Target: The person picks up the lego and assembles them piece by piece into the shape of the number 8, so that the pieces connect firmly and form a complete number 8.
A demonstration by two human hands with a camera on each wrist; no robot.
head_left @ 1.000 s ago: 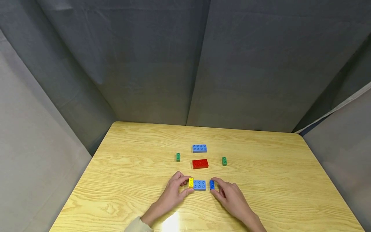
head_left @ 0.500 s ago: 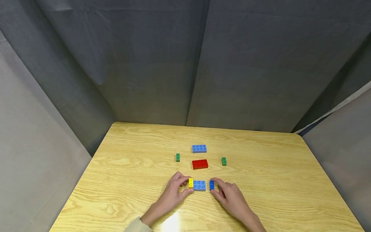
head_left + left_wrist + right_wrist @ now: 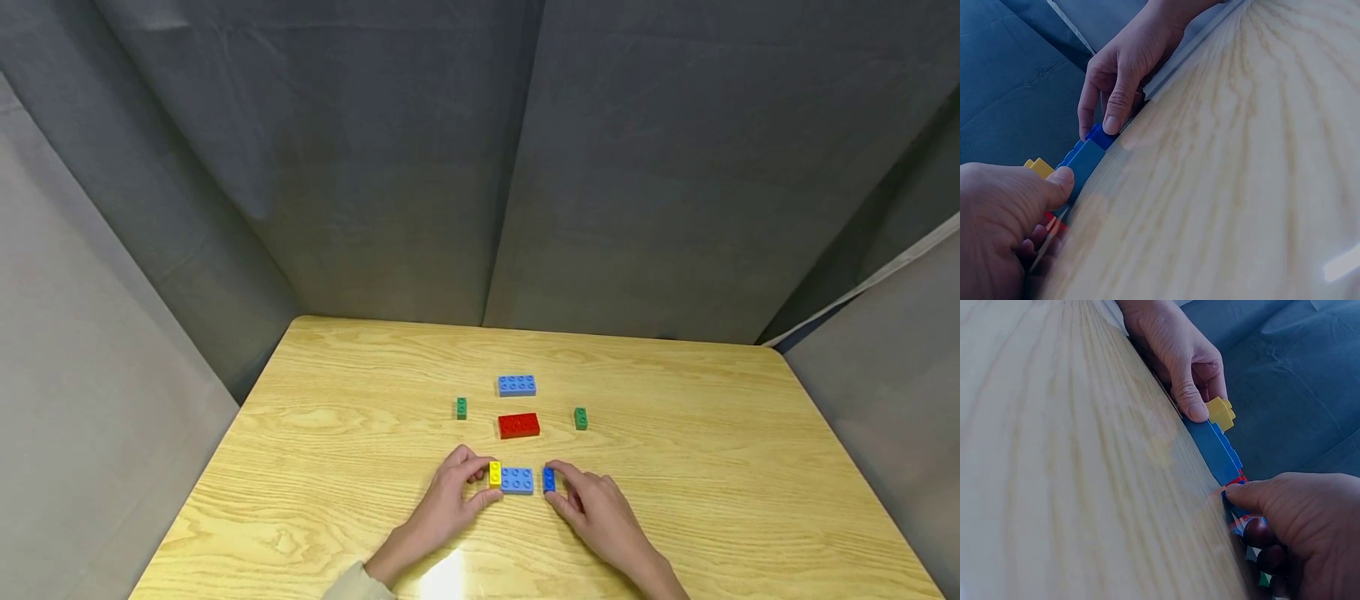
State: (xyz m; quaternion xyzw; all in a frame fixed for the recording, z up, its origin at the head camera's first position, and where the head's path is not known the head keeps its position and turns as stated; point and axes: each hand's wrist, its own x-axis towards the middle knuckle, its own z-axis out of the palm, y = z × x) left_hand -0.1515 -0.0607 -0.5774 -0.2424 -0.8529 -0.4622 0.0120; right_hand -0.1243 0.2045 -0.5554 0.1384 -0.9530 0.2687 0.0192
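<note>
Near the front of the table, a light blue 2x4 toy brick (image 3: 517, 481) carries a small yellow brick (image 3: 495, 475) on top of its left end. My left hand (image 3: 448, 498) pinches that end between thumb and fingers; the thumb partly covers where the two bricks meet. To the right, a narrow gap away in the head view, a small dark blue brick (image 3: 549, 479) stands on the table. Thumb and index finger of my right hand (image 3: 598, 510) pinch it front and back. In the left wrist view the dark blue brick (image 3: 1099, 135) lines up beyond the light blue one.
Behind my hands lies a red brick (image 3: 518, 426), with another light blue brick (image 3: 517, 386) farther back. Small green bricks stand on either side, one left (image 3: 461, 408) and one right (image 3: 581, 418). Grey curtains (image 3: 390, 208) enclose the wooden table (image 3: 712, 433).
</note>
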